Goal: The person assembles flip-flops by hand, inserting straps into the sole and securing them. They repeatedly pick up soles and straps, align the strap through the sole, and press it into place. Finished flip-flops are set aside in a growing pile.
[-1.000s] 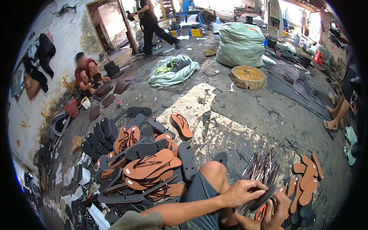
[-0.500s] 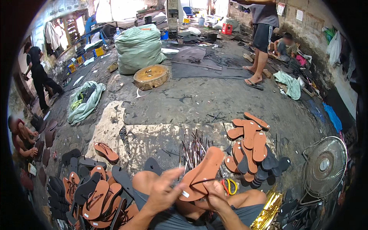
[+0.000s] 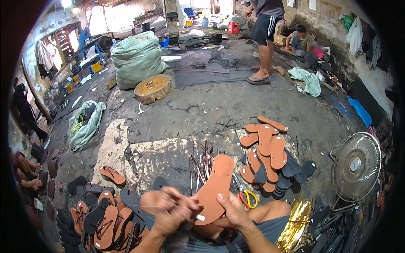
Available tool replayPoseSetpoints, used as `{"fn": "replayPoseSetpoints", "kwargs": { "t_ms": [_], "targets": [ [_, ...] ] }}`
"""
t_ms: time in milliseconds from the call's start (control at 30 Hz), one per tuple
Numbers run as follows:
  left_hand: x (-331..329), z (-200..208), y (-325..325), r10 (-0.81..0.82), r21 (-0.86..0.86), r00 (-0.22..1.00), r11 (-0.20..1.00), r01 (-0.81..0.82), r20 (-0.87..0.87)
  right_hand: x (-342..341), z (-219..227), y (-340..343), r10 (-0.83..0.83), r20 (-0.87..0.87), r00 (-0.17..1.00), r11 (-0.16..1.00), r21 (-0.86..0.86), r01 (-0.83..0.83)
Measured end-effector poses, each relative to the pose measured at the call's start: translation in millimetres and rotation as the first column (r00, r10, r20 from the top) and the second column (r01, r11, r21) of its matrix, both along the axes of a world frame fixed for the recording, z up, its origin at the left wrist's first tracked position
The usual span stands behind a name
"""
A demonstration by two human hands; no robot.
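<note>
where strap crossed b4, r hand [image 3: 236, 214] grips sole [image 3: 216, 181].

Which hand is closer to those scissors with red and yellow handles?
Right. The right hand, holding the brown sole, is just left of the scissors; the left hand is farther left, across the sole.

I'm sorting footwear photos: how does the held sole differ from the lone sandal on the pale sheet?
The sole shows no strap on its visible face; the sandal has a dark strap. The sole is held tilted up in the right hand; the sandal lies on the pale sheet. Both are orange-brown.
</note>
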State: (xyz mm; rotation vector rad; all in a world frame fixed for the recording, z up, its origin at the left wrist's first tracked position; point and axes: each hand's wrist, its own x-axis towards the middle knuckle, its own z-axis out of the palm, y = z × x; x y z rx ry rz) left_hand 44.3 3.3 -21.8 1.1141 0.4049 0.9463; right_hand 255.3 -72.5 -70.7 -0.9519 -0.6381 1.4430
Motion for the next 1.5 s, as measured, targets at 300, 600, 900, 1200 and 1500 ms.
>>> {"fn": "replayPoseSetpoints", "kwargs": {
  "t_ms": [300,600,900,1200,1500],
  "targets": [
    [21,-16,14,0.069,-0.473,0.997,0.878,-0.07,-0.019,23,11,5,0.511,0.12,0.851,0.86,-0.063,-0.507],
    [26,-24,38,0.501,-0.389,0.866,0.797,-0.462,-0.003,-21,47,-13,-0.683,0.546,0.486,0.715,0.638,0.288],
    [27,-5,-14,0.214,-0.165,0.924,0.947,-0.276,-0.316,-14,62,13,-0.311,0.764,0.565,0.949,0.286,0.135],
    [33,4,-22,0.293,0.166,0.822,0.956,-0.243,-0.489,-20,58,14,-0.379,0.839,0.391,0.924,0.363,0.117],
    [36,-16,-18,0.196,0.083,0.814,0.98,-0.18,-0.546,-19,59,14,-0.372,0.856,0.359,0.927,0.359,0.105]
  ]
}}
